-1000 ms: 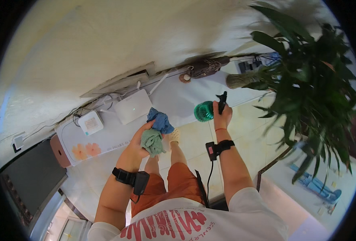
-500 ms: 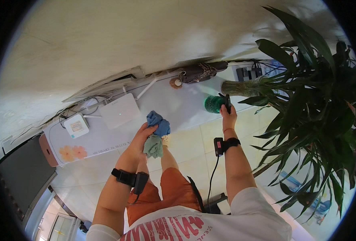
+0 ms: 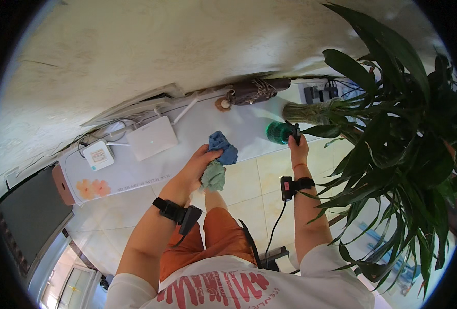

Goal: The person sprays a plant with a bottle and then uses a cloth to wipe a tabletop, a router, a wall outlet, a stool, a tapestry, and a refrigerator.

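Near the front of the tabletop (image 3: 200, 130), the left hand (image 3: 195, 169), grip closed, holds crumpled blue cloth (image 3: 226, 150) and green cloth (image 3: 214, 177); the right hand (image 3: 299, 149) has its grip curled round a translucent green spray bottle's (image 3: 277, 133) black head (image 3: 295, 132).

Blue cloth (image 3: 225, 150), pale green cloth (image 3: 214, 177), green bottle (image 3: 277, 133) (its trigger (image 3: 296, 133) black); peach-orange flowers (image 3: 93, 188) pattern the white cover (image 3: 197, 133) at left.
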`<action>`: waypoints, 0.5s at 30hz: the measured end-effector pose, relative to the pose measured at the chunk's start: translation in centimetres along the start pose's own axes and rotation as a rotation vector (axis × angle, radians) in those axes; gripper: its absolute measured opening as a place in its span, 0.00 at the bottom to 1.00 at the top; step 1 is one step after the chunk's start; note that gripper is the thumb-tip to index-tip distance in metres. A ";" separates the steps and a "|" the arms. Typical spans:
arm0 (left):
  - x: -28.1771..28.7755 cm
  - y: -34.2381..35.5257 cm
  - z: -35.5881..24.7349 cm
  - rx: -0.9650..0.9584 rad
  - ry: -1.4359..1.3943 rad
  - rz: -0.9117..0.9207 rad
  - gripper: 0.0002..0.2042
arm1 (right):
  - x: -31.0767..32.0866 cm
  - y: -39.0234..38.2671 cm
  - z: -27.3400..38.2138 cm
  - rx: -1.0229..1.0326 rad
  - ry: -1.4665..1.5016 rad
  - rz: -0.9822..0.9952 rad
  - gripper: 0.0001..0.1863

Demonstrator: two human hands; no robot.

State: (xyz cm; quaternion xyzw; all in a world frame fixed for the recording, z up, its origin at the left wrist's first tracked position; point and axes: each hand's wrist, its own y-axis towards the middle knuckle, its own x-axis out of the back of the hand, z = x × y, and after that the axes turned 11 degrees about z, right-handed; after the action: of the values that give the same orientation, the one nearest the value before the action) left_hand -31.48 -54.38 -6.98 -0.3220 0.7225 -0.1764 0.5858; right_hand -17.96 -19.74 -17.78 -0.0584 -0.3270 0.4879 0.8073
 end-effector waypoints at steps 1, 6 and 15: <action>-0.1 0.3 -0.1 -0.001 0.006 -0.005 0.22 | -0.3 -0.3 -0.1 0.001 0.008 0.001 0.16; 0.0 2.9 -0.7 -0.036 0.272 -0.039 0.22 | -4.6 -6.5 5.4 -0.113 0.003 -0.187 0.32; -1.3 11.4 -3.4 -0.256 1.181 0.024 0.26 | -8.6 -4.8 9.2 -0.258 0.863 0.164 0.17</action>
State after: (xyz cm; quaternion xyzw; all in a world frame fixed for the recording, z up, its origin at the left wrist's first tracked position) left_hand -37.57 -45.55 -12.41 -0.2295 0.9446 -0.2305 0.0442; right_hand -22.46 -31.42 -12.66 -0.3819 -0.0129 0.4364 0.8146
